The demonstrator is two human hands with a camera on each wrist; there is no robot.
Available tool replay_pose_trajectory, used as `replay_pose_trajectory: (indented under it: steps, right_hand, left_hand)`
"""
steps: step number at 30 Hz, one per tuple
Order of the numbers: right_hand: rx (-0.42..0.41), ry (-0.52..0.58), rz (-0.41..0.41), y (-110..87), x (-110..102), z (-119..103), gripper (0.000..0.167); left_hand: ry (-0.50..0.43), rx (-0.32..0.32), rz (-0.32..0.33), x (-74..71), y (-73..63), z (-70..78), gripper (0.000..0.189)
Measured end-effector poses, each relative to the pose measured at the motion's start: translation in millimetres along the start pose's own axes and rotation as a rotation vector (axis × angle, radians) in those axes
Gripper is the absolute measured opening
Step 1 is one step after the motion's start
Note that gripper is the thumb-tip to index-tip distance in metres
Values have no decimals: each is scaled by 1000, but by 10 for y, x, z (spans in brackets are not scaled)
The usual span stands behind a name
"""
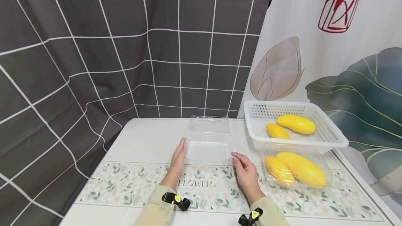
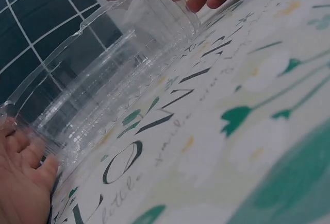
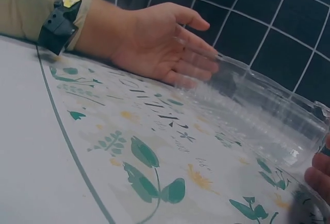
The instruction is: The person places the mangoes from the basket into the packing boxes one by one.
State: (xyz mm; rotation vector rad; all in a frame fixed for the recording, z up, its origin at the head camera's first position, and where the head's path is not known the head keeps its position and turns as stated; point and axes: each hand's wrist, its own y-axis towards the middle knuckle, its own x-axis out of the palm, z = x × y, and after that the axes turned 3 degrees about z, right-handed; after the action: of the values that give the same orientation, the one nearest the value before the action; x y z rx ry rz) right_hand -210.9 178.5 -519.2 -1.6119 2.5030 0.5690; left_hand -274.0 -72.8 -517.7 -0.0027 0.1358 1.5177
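A clear plastic clamshell box (image 1: 208,151) lies on the table with its lid (image 1: 209,125) folded back toward the curtain. Nothing shows inside it. My left hand (image 1: 178,158) rests against the box's left side, its fingers extended; the left wrist view shows the same hand (image 2: 23,175) at the near end of the clear wall. At the opposite side, my right hand (image 1: 246,173) has its fingertips at the box's right edge, loosely extended. The right wrist view shows the left palm (image 3: 160,44) facing the box, with right fingertips (image 3: 318,175) at the frame's edge.
A white perforated basket (image 1: 251,128) at the back right holds a large yellow mango (image 1: 296,124) and a smaller one (image 1: 277,132). Before it, another clear box (image 1: 328,175) contains two yellow mangoes (image 1: 301,169). A dark grid curtain (image 1: 163,48) hangs behind the table (image 1: 144,142).
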Motion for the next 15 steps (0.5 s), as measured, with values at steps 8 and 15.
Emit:
replay_pose_trajectory:
  steps: [8, 15]
  right_hand:
    - [-212, -52, 3, 76, -65, -148, 39]
    - [-323, -63, 26, 607, -458, -761, 46]
  left_hand:
    - [94, -8, -20, 35, -45, -9, 59]
    - [116, -19, 9, 66, -17, -33, 58]
